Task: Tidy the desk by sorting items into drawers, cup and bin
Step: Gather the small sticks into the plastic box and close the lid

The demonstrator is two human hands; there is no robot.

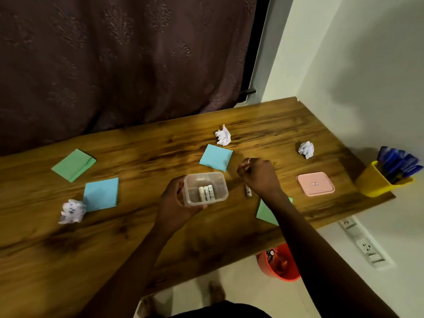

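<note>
My left hand (pixel 174 203) grips a clear plastic container (pixel 220 180) just above the wooden desk (pixel 137 226). Several white batteries (pixel 207 193) lie inside it. My right hand (pixel 261 177) hovers to the container's right, its fingertips pinched together; I cannot see whether anything is between them. One loose battery (pixel 248 192) lies on the desk under that hand. A pink lid (pixel 315 184) rests further right. A yellow cup (pixel 376 182) full of blue pens (pixel 399 161) stands at the desk's right end.
Crumpled paper balls lie at the back middle (pixel 223 135), back right (pixel 306 149) and front left (pixel 72 211). Blue note pads (pixel 216 157) (pixel 101 194) and green ones (pixel 73 165) (pixel 266 212) are scattered about. A red bin (pixel 278 263) sits on the floor below the desk edge.
</note>
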